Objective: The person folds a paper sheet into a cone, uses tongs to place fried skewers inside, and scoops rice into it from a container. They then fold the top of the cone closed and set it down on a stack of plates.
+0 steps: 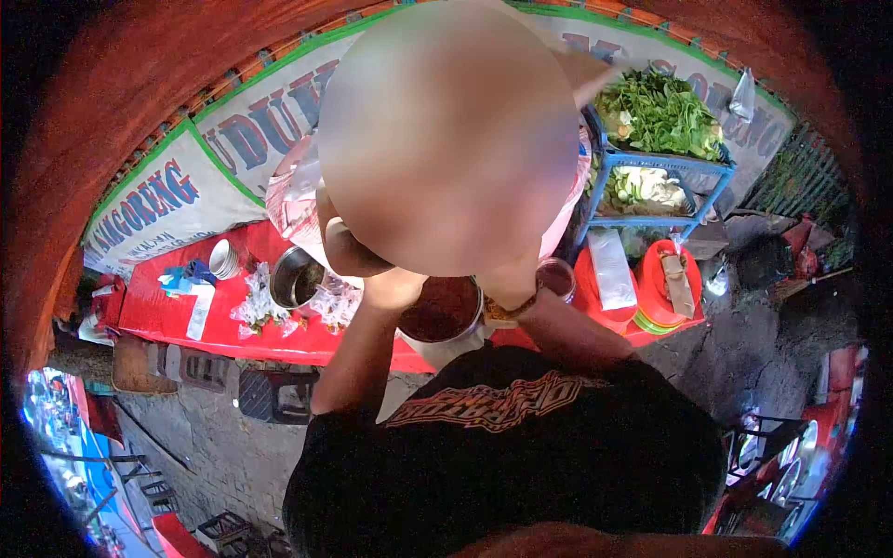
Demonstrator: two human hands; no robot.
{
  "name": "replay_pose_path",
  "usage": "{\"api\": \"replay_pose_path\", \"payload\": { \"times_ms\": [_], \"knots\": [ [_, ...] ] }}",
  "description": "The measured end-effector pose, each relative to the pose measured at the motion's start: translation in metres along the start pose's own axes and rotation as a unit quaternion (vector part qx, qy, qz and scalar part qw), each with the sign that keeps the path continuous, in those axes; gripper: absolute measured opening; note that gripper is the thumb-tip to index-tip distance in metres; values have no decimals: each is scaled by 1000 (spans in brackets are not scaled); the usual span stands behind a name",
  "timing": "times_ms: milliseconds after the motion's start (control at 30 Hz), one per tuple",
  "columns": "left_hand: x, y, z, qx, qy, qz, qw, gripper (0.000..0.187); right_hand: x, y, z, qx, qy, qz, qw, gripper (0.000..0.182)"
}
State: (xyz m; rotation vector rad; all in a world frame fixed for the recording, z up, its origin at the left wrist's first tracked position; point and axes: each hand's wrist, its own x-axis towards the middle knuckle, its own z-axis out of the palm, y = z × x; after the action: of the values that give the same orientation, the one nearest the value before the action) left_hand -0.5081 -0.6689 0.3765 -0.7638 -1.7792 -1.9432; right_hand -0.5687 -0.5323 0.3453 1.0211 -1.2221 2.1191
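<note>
My left hand (395, 288) is raised over the left rim of a pot of dark red sauce (441, 312) at the table's front edge. A large blurred patch covers its fingers, so what it holds, if anything, is hidden. My right hand (512, 279) is above the pot's right side, with a dark band (526, 304) on the wrist. The same blur hides its fingers too. A brown rounded shape (352, 253) shows beside my left hand; I cannot make out what it is. A metal pot (297, 277) stands to the left, with filled clear plastic bags (335, 305) beside it.
The table has a red cover (153, 312). A stack of white bowls (224, 259) stands at its left. To the right, a blue rack (665, 166) holds leafy greens (665, 112). Red plastic containers (662, 279) stand below it. Dark stools (274, 395) are on the ground nearby.
</note>
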Motion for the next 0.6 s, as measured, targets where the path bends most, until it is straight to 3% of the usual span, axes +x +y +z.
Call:
{"api": "replay_pose_path", "payload": {
  "times_ms": [33,200,267,300,333,400,433,467,533,600],
  "knots": [
    [-1,-9,3,-10,93,-96,991,51,-1,-3,9,7,65,14,998,59],
    [4,-4,15,-13,98,-46,994,50,9,-10,8,58,42,-5,997,69],
    [6,4,21,-38,88,-71,993,50,10,-6,-8,58,-98,22,993,70],
    [10,6,24,-34,95,-37,994,46,26,-21,9,64,-21,-16,998,64],
    [12,9,25,-35,95,-34,994,46,26,-17,4,63,-22,-17,998,64],
    [13,14,24,-34,65,-54,996,46,23,-8,-8,149,-22,74,986,58],
    [10,14,21,48,43,-46,997,46,21,-8,-6,96,-10,20,995,51],
    [11,15,22,57,40,-12,998,47,22,-7,-5,145,1,44,988,48],
    [20,27,37,16,68,35,997,45,22,-5,-15,165,-74,26,983,48],
    [10,29,22,58,21,-95,994,46,19,-8,-7,165,-55,18,985,48]
  ]
}}
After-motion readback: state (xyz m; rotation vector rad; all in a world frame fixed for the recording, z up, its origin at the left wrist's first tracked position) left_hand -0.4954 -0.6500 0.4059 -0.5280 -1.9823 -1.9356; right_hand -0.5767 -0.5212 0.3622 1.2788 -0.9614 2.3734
